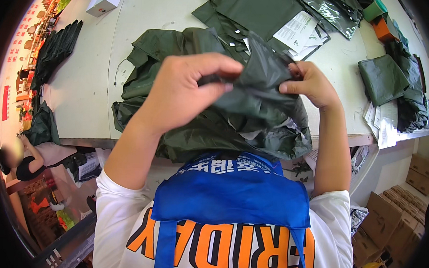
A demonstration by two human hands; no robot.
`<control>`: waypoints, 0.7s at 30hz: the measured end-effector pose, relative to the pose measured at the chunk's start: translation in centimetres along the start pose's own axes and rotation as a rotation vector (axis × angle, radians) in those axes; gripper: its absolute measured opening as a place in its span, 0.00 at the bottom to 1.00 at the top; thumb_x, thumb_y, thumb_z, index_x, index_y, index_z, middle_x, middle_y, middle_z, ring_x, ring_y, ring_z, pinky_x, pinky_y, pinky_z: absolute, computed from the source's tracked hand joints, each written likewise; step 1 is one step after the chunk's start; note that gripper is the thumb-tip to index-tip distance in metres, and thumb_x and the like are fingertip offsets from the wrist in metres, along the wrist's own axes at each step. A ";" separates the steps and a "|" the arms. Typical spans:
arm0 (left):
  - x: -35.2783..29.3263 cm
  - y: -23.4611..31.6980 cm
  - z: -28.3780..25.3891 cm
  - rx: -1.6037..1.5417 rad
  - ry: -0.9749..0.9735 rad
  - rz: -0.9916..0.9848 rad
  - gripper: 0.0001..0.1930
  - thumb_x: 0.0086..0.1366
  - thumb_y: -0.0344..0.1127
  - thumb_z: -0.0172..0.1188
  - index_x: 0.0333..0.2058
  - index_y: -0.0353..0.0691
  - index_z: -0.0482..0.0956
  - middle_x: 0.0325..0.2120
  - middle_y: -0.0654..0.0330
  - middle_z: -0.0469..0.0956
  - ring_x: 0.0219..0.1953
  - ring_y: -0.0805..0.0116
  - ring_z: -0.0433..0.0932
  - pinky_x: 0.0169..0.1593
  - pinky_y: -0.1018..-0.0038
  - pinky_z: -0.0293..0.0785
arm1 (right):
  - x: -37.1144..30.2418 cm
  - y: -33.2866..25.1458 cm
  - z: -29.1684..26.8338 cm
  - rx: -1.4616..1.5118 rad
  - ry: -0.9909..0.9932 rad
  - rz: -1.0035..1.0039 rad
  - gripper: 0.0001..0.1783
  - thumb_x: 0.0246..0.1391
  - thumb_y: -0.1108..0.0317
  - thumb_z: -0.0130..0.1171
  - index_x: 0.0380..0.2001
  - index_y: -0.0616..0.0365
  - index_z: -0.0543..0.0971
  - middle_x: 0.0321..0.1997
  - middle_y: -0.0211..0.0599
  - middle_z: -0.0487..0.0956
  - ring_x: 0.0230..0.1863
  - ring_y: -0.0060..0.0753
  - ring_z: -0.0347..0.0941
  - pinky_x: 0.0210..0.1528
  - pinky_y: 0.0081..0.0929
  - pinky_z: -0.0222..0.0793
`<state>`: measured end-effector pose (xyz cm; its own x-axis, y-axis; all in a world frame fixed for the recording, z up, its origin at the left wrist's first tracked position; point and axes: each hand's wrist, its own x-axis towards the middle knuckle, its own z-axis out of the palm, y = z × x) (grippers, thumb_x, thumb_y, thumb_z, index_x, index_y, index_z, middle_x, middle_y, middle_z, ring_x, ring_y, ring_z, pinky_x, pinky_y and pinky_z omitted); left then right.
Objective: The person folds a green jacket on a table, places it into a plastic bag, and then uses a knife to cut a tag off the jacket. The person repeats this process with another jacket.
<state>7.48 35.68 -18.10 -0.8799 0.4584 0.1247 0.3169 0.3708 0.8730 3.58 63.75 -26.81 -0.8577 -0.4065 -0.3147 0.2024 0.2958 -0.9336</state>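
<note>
A crumpled dark green garment of thin, slightly shiny fabric (pixel 195 133) lies in a heap on the near edge of the table. One fold of it rises between my two hands. At this fold, my right hand (pixel 314 83) pinches the fabric between thumb and fingers. My left hand (pixel 180 86) is over the heap, thumb and forefinger apart, their tips close to the raised fold. Dark fabric shows behind the gap between them. The other fingers of my left hand are hidden. What kind of garment it is cannot be made out.
Folded dark green pieces (pixel 255 12) with white printed cards (pixel 295 31) lie at the far side of the pale table (pixel 91 79). More folded green fabric (pixel 384 80) sits at the right, a dark bundle (pixel 56 50) at the left. Another person (pixel 31 161) works at far left.
</note>
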 end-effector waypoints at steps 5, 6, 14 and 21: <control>3.1 -1.3 -0.1 0.482 0.409 0.384 0.17 0.52 0.21 0.61 0.42 0.39 0.78 0.40 0.57 0.79 0.40 0.66 0.77 0.45 0.74 0.71 | -2.7 -3.0 -3.2 0.358 0.561 -0.469 0.07 0.50 0.78 0.58 0.34 0.59 0.77 0.29 0.27 0.78 0.30 0.15 0.73 0.32 0.12 0.68; 3.1 -1.4 0.4 0.509 0.430 0.459 0.17 0.51 0.21 0.61 0.42 0.39 0.78 0.40 0.57 0.79 0.40 0.65 0.76 0.45 0.73 0.71 | -3.1 -3.5 -4.0 0.425 0.585 -0.499 0.07 0.52 0.78 0.57 0.36 0.60 0.76 0.30 0.27 0.78 0.29 0.15 0.74 0.32 0.12 0.69; 3.9 -0.9 8.6 0.188 0.166 0.212 0.18 0.55 0.32 0.63 0.45 0.37 0.76 0.37 0.54 0.78 0.35 0.61 0.77 0.37 0.73 0.73 | -5.1 -3.1 -3.1 0.809 0.354 -0.417 0.12 0.56 0.76 0.51 0.44 0.64 0.74 0.39 0.38 0.80 0.35 0.25 0.79 0.34 0.19 0.76; 5.1 -0.5 9.8 -0.048 0.017 0.155 0.24 0.52 0.31 0.65 0.50 0.39 0.74 0.40 0.52 0.75 0.27 0.69 0.76 0.32 0.76 0.72 | -4.6 -0.5 -2.6 1.197 0.268 -0.339 0.16 0.62 0.67 0.44 0.48 0.65 0.72 0.43 0.44 0.79 0.39 0.34 0.78 0.40 0.27 0.76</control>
<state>6.27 45.76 -22.47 -0.8279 0.4931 0.2675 0.4323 0.2570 0.8643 6.17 67.74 -24.48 -0.9899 -0.0799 -0.1169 0.1331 -0.8071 -0.5753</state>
